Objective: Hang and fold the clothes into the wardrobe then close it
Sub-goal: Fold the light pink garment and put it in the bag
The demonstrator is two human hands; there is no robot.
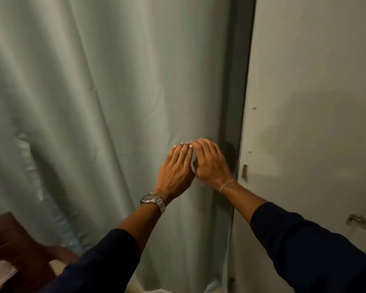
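A pale green fabric cover [106, 102] hangs across the wardrobe front and fills most of the view. My left hand [176, 168] lies flat against it with straight fingers, a metal watch on the wrist. My right hand [211, 162] presses the fabric just to the right, fingers slightly bent, fingertips touching those of the left hand. Both hands sit close to the cover's right edge, beside a dark vertical frame strip [237, 81]. No clothes are in view; the wardrobe's inside is hidden behind the fabric.
A white door [315, 102] stands right of the wardrobe, with a small latch [244, 173] and a metal handle [361, 219]. A dark wooden piece of furniture [15, 246] sits at the lower left with something pale on it.
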